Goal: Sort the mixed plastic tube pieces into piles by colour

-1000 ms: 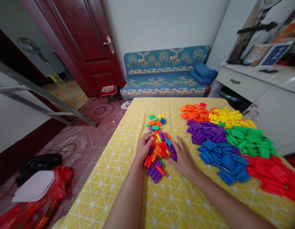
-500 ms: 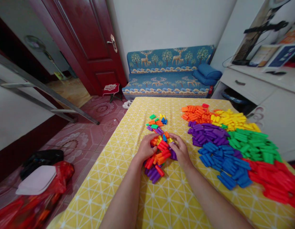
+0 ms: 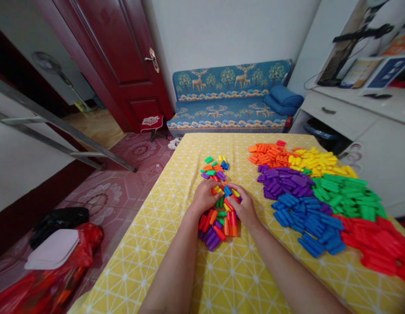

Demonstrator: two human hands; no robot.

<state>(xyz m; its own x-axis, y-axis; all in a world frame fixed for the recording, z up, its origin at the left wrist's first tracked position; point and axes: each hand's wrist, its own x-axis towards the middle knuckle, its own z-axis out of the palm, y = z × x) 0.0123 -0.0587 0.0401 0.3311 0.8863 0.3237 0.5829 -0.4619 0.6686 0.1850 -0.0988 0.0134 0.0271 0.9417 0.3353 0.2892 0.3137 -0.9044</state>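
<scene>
A mixed pile of small tube-like plastic pieces (image 3: 211,218) in several colours lies on the table between my hands. My left hand (image 3: 205,197) curls over the pile's left side, its fingertips among yellow and green pieces; what it grips is hidden. From the right, my right hand (image 3: 243,208) reaches in with bent fingers, its thumb against a red plastic piece (image 3: 228,204). A blue piece (image 3: 227,190) sits between the two hands. Just below my right hand lie joined red and orange pieces (image 3: 231,224), and purple pieces (image 3: 210,239) lie at the near end.
Colour-sorted heaps cover the table's right side: orange (image 3: 267,153), yellow (image 3: 315,160), purple (image 3: 284,181), green (image 3: 346,196), blue (image 3: 307,218) and red (image 3: 375,244). A few loose pieces (image 3: 213,166) lie beyond my hands. A patterned sofa (image 3: 228,111) stands behind the yellow-covered table (image 3: 137,261).
The red and orange pieces on top of the pile have shifted right and toward me, uncovering green ones. My right hand has moved slightly left, its thumb further into the pile.
</scene>
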